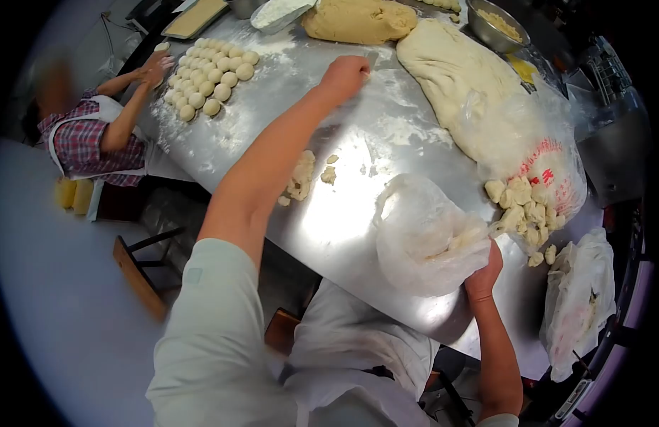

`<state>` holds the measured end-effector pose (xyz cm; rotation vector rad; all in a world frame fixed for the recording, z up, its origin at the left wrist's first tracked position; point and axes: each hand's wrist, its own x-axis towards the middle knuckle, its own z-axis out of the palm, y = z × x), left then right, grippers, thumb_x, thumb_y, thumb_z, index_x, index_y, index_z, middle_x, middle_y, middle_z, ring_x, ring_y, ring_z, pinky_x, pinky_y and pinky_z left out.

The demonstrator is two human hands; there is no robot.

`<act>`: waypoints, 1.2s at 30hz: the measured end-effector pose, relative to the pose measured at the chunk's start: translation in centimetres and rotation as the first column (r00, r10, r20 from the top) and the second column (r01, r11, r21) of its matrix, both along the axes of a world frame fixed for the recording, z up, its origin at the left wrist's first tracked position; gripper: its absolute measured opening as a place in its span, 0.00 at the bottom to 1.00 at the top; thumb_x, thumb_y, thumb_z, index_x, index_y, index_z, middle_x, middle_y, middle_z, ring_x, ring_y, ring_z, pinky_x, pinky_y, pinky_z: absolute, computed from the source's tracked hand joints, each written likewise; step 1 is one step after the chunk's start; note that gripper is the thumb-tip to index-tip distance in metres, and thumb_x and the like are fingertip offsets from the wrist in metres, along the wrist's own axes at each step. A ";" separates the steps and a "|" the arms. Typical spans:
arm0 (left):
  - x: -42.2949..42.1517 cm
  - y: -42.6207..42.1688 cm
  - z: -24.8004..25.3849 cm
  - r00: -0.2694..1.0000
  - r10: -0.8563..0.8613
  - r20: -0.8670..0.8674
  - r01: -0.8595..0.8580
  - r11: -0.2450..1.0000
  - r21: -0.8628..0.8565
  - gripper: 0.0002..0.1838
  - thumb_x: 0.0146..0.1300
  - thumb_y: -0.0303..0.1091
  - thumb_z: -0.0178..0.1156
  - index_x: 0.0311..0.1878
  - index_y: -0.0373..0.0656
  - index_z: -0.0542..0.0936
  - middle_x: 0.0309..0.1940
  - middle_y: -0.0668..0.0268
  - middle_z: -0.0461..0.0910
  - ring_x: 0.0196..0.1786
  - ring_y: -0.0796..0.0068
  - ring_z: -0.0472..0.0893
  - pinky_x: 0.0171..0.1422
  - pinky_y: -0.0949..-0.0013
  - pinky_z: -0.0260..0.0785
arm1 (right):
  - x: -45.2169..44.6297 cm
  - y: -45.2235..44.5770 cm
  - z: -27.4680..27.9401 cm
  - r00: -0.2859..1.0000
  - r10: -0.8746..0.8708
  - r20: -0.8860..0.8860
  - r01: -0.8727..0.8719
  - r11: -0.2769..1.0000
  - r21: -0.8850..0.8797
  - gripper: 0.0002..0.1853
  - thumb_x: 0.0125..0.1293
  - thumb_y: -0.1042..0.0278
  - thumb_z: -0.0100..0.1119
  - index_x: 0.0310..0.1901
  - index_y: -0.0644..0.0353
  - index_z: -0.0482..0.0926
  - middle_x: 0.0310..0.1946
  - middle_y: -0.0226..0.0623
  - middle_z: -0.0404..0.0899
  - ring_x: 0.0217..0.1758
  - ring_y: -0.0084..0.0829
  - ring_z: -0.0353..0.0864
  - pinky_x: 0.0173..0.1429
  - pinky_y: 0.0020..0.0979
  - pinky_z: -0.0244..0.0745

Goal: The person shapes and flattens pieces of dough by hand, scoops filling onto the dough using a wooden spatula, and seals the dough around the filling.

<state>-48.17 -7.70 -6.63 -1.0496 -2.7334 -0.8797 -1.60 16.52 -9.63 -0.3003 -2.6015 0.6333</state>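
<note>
My left hand (347, 75) reaches far across the metal table, its fingers closed; whatever they grip, if anything, is hidden. Just beyond it lies a large tan dough block (358, 20). Close to the table's near edge, my right hand (484, 273) is closed on the side of a clear plastic bag (432, 238), crumpled and puffed out, with something pale showing faintly inside. Dough pieces (526, 210) are heaped to the right of this bag. A big slab of pale dough (457, 78) stretches along the right side, partly under another plastic bag with red print (550, 167).
Rows of dough balls (222, 77) stand at the left, near a co-worker (94, 135) in a plaid shirt. Dough scraps (301, 176) lie by my left forearm. A flour scoop (281, 16) and a metal bowl (497, 27) stand at the back. Another plastic bag (580, 299) is at right.
</note>
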 end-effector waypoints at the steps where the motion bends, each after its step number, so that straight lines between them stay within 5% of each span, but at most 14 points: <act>1: 0.8 -1.5 0.5 0.992 -0.033 0.119 0.019 0.993 0.114 0.11 0.68 0.24 0.67 0.52 0.39 0.86 0.42 0.59 0.88 0.42 0.63 0.86 0.50 0.61 0.80 | 0.0 -0.1 0.0 1.000 -0.003 -0.008 0.003 1.000 -0.007 0.17 0.63 0.62 0.68 0.49 0.63 0.82 0.42 0.48 0.83 0.46 0.57 0.82 0.51 0.48 0.77; 4: 5.1 -6.7 2.0 0.703 -0.260 0.661 -0.083 0.894 0.440 0.10 0.72 0.29 0.68 0.53 0.39 0.86 0.37 0.66 0.88 0.38 0.77 0.83 0.46 0.71 0.78 | 0.0 -0.1 -0.1 0.999 -0.018 -0.029 0.018 1.000 -0.001 0.17 0.65 0.62 0.67 0.50 0.63 0.82 0.43 0.49 0.84 0.48 0.57 0.83 0.52 0.48 0.78; 7: 10.7 -11.5 4.1 0.652 -0.234 0.721 -0.068 0.929 0.363 0.08 0.75 0.30 0.66 0.52 0.37 0.85 0.39 0.70 0.85 0.40 0.84 0.81 0.46 0.75 0.77 | 0.1 0.1 -0.4 1.000 -0.020 0.000 0.020 0.999 0.026 0.16 0.67 0.62 0.65 0.51 0.63 0.83 0.44 0.49 0.85 0.48 0.57 0.83 0.52 0.48 0.78; 10: 14.8 -14.5 4.8 0.521 -0.257 0.814 -0.263 0.859 0.439 0.09 0.76 0.30 0.65 0.54 0.37 0.85 0.41 0.69 0.85 0.41 0.82 0.82 0.48 0.75 0.78 | 0.0 0.1 -0.2 1.000 -0.003 0.019 0.003 0.999 0.037 0.16 0.68 0.63 0.63 0.52 0.62 0.83 0.44 0.49 0.85 0.48 0.57 0.83 0.52 0.47 0.78; 17: 20.4 -16.3 5.5 0.466 -0.247 0.850 -0.449 0.761 0.468 0.12 0.78 0.29 0.62 0.59 0.35 0.81 0.46 0.65 0.83 0.45 0.78 0.83 0.54 0.73 0.81 | 0.3 0.4 -1.2 0.999 -0.022 -0.033 0.023 0.999 0.028 0.16 0.66 0.66 0.62 0.54 0.63 0.83 0.45 0.49 0.85 0.49 0.57 0.83 0.54 0.48 0.78; 23: 19.6 -15.7 3.8 0.334 -0.460 0.823 -0.619 0.551 0.560 0.13 0.79 0.26 0.59 0.62 0.34 0.78 0.49 0.62 0.82 0.50 0.74 0.84 0.57 0.71 0.83 | 0.3 0.2 -0.8 0.998 -0.056 -0.005 0.056 0.997 0.046 0.17 0.65 0.69 0.60 0.54 0.62 0.83 0.45 0.50 0.84 0.50 0.58 0.82 0.54 0.49 0.77; 29: 14.3 -11.6 4.1 0.481 -0.368 0.796 -0.591 0.535 0.604 0.14 0.78 0.23 0.59 0.63 0.30 0.78 0.51 0.60 0.83 0.50 0.71 0.85 0.58 0.72 0.83 | 0.1 -0.1 -0.7 0.998 -0.055 -0.021 0.056 0.998 0.040 0.16 0.65 0.66 0.62 0.52 0.61 0.83 0.42 0.50 0.84 0.47 0.59 0.82 0.52 0.49 0.77; 31: 10.8 -9.2 4.7 0.640 -0.281 0.715 -0.511 0.538 0.670 0.15 0.75 0.22 0.59 0.62 0.30 0.79 0.48 0.62 0.84 0.48 0.73 0.85 0.56 0.71 0.83 | 0.1 -0.5 -0.1 0.999 -0.050 -0.021 0.051 0.999 0.018 0.16 0.65 0.64 0.64 0.51 0.61 0.83 0.42 0.50 0.84 0.47 0.58 0.82 0.52 0.49 0.77; 36: 0.2 -2.0 6.3 0.959 0.210 0.190 -0.283 0.754 0.593 0.16 0.70 0.23 0.62 0.60 0.34 0.83 0.43 0.61 0.86 0.45 0.70 0.87 0.55 0.65 0.81 | -0.4 -1.3 1.0 0.997 -0.059 -0.045 0.059 0.998 0.014 0.14 0.64 0.58 0.67 0.44 0.60 0.82 0.38 0.48 0.82 0.44 0.58 0.81 0.48 0.50 0.75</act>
